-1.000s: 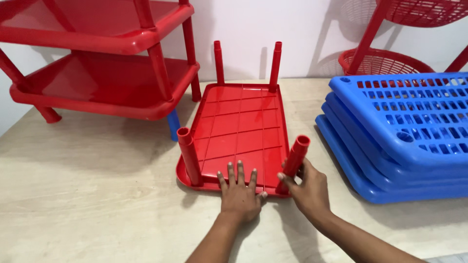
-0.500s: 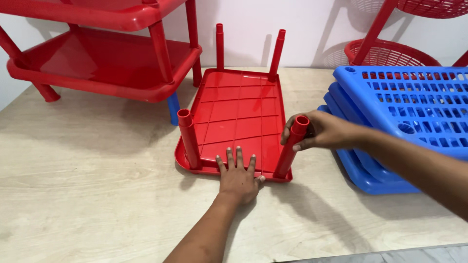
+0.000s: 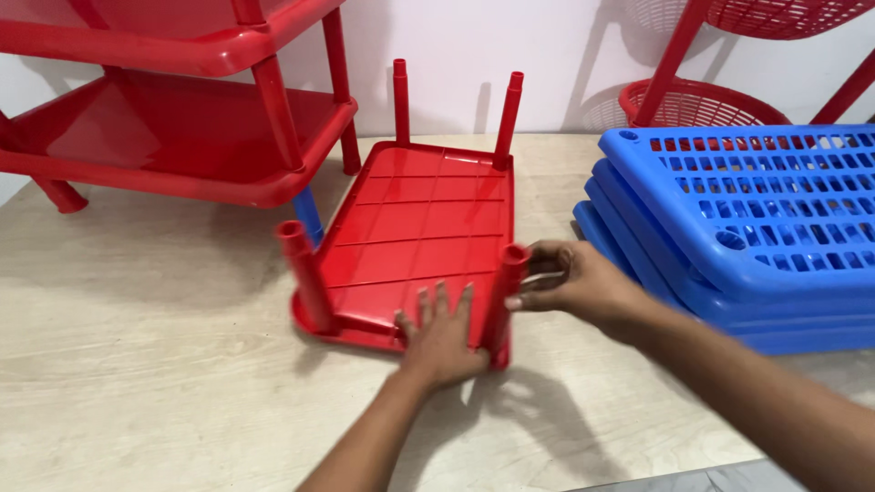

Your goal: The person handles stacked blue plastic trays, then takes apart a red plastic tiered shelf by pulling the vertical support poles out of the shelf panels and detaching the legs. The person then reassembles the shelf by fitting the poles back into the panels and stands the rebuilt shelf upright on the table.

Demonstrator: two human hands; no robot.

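The right hand (image 3: 583, 287) has slid down the near right leg (image 3: 504, 296), fingers now curled round it. The left hand (image 3: 442, 337) lies flat, fingers spread, on the upturned red tray (image 3: 410, 219) on the desk (image 3: 137, 364). Four legs stand fitted.

The left hand (image 3: 440, 339) lies flat, palm down, fingers stretched forward and slightly fanned, its forearm running back toward the lower edge of the view. The right hand (image 3: 574, 287) reaches in from the right, turned on its side with the thumb uppermost, fingers curled round in a loose grasp. The right forearm stretches long and bare across to the lower right corner. The two hands sit close, not touching.
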